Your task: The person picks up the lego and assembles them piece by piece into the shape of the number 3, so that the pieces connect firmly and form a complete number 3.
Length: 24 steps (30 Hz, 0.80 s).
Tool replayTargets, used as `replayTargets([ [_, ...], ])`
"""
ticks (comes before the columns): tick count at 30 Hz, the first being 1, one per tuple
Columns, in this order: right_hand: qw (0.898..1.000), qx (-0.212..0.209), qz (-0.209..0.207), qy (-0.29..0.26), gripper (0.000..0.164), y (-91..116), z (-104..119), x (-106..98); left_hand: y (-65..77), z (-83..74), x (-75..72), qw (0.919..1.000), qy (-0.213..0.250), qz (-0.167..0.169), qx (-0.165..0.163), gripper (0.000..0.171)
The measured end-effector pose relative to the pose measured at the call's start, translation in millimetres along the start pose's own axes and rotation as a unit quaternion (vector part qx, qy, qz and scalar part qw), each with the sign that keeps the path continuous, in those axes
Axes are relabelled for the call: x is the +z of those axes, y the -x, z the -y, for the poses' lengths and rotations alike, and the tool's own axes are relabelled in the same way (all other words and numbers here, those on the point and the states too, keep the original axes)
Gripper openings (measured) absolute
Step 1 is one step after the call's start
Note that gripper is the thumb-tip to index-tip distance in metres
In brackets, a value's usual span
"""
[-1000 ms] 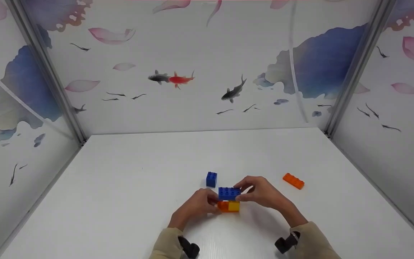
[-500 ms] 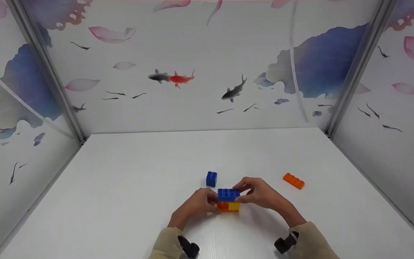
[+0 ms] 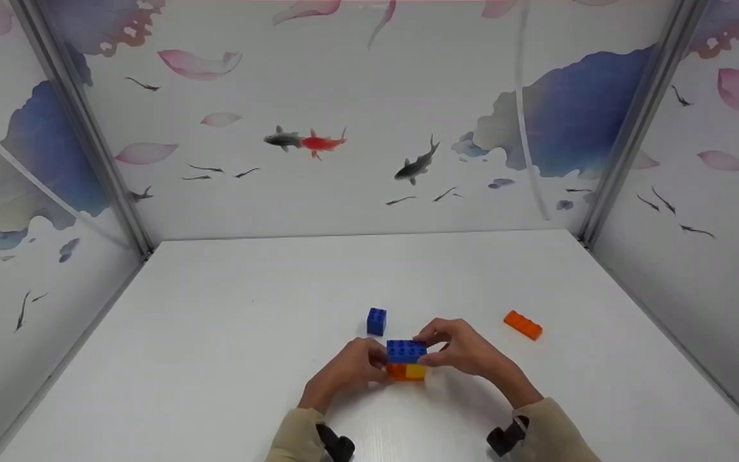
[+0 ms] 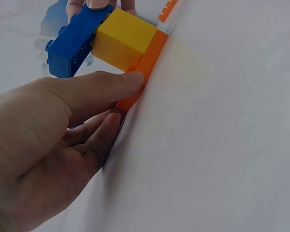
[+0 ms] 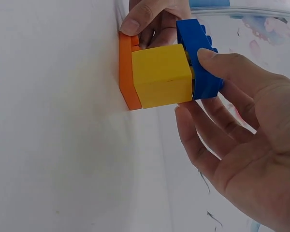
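Note:
My left hand [image 3: 350,369] pinches one end of a flat orange toy brick [image 4: 152,55] that lies on the white table. A yellow brick [image 5: 162,75] stands on the other end of that orange one. Between the thumb and fingers of my right hand [image 3: 466,346] is a long blue brick [image 3: 406,351], studs up. It sits right over the yellow brick's studs, and a thin gap with yellow studs shows between them in the right wrist view. The blue brick's left half overhangs the bare end of the orange brick.
A small blue brick [image 3: 376,321] stands on the table [image 3: 247,333] just beyond my left hand. Farther right lies another flat orange brick [image 3: 523,325]. Printed wall panels [image 3: 369,115] enclose the table at the back and both sides.
The long blue brick in my right hand has shifted slightly left and down over the yellow brick. My left hand stays at the orange brick.

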State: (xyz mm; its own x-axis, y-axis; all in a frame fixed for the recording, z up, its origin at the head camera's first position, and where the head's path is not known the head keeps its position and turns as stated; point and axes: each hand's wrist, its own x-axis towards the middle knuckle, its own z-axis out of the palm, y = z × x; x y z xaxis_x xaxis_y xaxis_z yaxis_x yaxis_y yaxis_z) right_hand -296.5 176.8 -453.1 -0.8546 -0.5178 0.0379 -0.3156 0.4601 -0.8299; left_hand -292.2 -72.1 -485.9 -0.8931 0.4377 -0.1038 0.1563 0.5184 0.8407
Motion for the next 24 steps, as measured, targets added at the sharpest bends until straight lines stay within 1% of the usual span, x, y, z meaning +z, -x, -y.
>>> replayTargets([
  [2, 1.000, 0.003, -0.004, -0.002, 0.026, 0.2, -0.4, 0.3, -0.1, 0.3, 0.2, 1.0000, 0.000, 0.002, 0.008, 0.018],
  [4, 1.000, 0.007, -0.005, 0.001, 0.026, 0.5, 0.0, 1.2, 0.0, 0.2, 0.1, 1.0000, 0.002, 0.003, 0.006, 0.018],
  [12, 1.000, -0.007, -0.009, -0.001, 0.025, -1.2, -3.2, 2.8, 0.4, -1.0, -0.2, 1.0000, 0.000, 0.001, 0.008, 0.018],
  [17, 1.000, -0.001, -0.006, -0.011, 0.027, -2.8, -6.6, 2.5, 0.3, -0.6, 0.4, 1.0000, -0.001, -0.001, -0.007, 0.018],
  [24, 1.000, 0.009, -0.004, -0.027, 0.030, -5.3, -12.7, 2.7, -0.9, 1.2, 0.5, 1.0000, 0.002, -0.001, -0.001, 0.017],
])
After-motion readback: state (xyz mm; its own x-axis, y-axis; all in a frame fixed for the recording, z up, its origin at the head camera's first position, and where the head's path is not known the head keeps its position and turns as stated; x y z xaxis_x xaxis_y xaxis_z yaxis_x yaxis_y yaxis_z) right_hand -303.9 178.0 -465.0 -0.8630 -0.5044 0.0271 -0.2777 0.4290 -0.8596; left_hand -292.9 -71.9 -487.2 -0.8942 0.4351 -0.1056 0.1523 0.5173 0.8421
